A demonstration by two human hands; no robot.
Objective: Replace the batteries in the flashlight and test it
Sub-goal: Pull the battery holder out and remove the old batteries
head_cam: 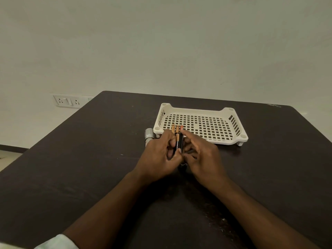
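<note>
Presently, head view only. Both hands are raised just above the dark worktop (89,159), meeting near its middle, in front of the near-left corner of a cream perforated tray (201,123).

Left hand (159,155): fingers curled, thumb side turned toward the centre, holding a cluster of three batteries (177,139). The batteries stand roughly upright and side by side — black bodies with copper-coloured tops, a brand print readable on the middle one. Their tops stick out above the fingertips; their lower ends are hidden between the two hands.

Right hand (203,157): fingers bent, index and thumb closing on the right side of the same cluster, touching the rightmost battery near its top. The remaining fingers are loosely curled below. Whether this hand bears any of the weight or only steadies the cluster cannot be told.

Flashlight (149,135): a silver cylindrical piece lies on the worktop just left of the tray's near-left corner, partly hidden behind the left hand — touching the tray or just beside it, unclear which. A small dark round part (183,165) shows below the hands, between the wrists; what it is cannot be told.

Surroundings: a white sleeve (57,243) at the lower left edge; a wall socket plate (69,101) on the pale wall beyond the worktop's far-left corner.
</note>
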